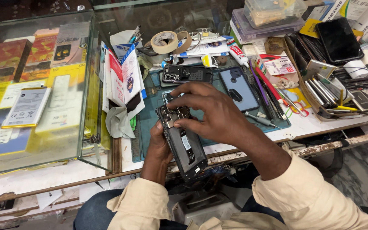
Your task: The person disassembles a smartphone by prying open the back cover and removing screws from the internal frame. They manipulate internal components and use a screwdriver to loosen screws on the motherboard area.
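Observation:
An opened smartphone [186,147] with its back removed lies tilted over the front edge of the workbench. My left hand [159,147] grips it from below along its left side, thumb on the edge. My right hand [211,113] reaches across from the right, fingers pressing on the top part of the phone near the camera area. A dark inner frame piece [187,74] and a blue back cover [237,88] lie just beyond on a teal work mat [150,113].
A glass display case [35,85] with boxed items stands at left. Rolls of tape [165,41], a glue tube [237,51], tweezers and screwdrivers [258,119], a grey cloth [119,121], plastic boxes [269,15] and a tray of phone parts [337,91] crowd the bench.

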